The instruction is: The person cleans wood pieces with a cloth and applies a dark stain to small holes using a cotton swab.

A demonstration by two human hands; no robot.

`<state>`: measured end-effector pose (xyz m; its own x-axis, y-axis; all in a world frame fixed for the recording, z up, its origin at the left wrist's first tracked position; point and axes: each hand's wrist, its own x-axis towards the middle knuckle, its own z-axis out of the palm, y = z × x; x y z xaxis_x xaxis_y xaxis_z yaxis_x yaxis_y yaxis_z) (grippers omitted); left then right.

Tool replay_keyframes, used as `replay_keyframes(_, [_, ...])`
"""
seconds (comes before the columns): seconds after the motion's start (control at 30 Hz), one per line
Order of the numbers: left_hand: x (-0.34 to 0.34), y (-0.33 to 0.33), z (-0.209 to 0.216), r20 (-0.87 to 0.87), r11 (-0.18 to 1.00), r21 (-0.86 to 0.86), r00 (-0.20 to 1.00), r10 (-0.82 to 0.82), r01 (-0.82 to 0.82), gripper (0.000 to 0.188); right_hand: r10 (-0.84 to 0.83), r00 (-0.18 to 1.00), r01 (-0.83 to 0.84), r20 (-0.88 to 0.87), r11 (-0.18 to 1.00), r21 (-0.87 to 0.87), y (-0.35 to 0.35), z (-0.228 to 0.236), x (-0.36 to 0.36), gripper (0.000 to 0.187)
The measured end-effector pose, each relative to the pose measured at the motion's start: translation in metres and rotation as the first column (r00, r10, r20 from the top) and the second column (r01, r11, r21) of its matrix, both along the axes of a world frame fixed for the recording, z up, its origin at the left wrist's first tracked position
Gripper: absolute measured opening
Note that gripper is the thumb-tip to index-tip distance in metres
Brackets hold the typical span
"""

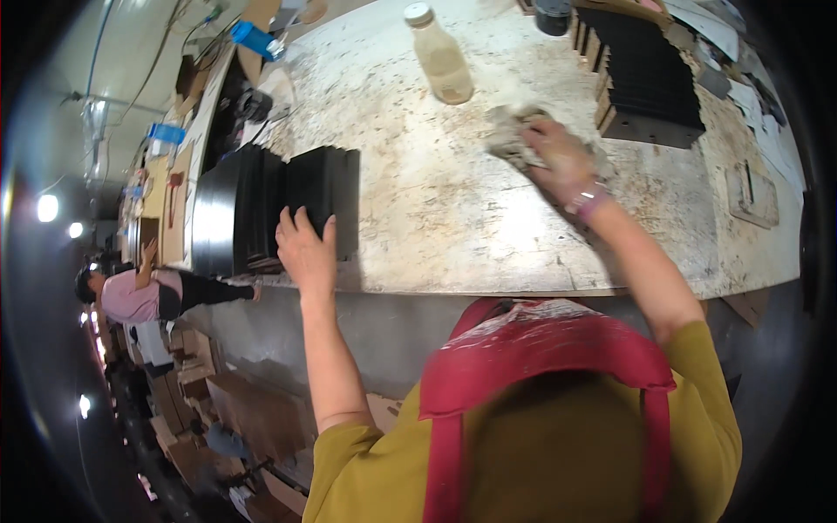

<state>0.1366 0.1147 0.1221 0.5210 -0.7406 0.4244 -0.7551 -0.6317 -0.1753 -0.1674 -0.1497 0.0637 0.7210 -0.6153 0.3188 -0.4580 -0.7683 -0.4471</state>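
At the bottom of the frame we see our red apron over a mustard-yellow top. Above it, left of centre, our left hand rests with fingers curled over the top edge of a row of black panels standing upright at the near edge of the bench. At upper centre-right, our right hand is closed on a crumpled grey rag, pressing it to the benchtop. A capped plastic bottle stands just beyond, with another black stack at upper right.
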Motion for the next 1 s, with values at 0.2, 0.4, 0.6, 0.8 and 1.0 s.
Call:
replay_keyframes(0.2, [-0.005, -0.036, 0.008, -0.055, 0.97, -0.162, 0.979, -0.194, 0.183, 0.051, -0.043, 0.986, 0.054, -0.164, 0.997, 0.062, 0.032, -0.019, -0.034, 0.043])
replay_keyframes(0.4, [-0.11, -0.148, -0.04, -0.85, 0.837, -0.414, 0.176, -0.496, 0.358, 0.036, -0.9, 0.414, 0.439, 0.138, 0.33, 0.836, 0.118, -0.072, -0.304, 0.043])
replay_keyframes(0.6, [-0.25, -0.254, -0.054, -0.742, 0.838, -0.524, -0.567, -0.359, 0.156, 0.052, -0.992, 0.079, 0.835, -0.094, 0.014, 0.549, 0.191, -0.06, -0.459, 0.051])
replay_keyframes(0.8, [-0.285, -0.268, -0.08, -0.736, 0.834, -0.552, -0.486, -0.472, 0.026, 0.063, -0.784, 0.61, 0.597, 0.116, 0.55, 0.583, 0.043, -0.001, -0.316, 0.07])
replay_keyframes(1.0, [-0.284, -0.279, -0.107, -0.819, 0.788, -0.568, -0.255, -0.514, 0.236, 0.061, -0.594, 0.798, 0.332, 0.107, 0.581, 0.743, -0.115, -0.053, -0.264, 0.082])
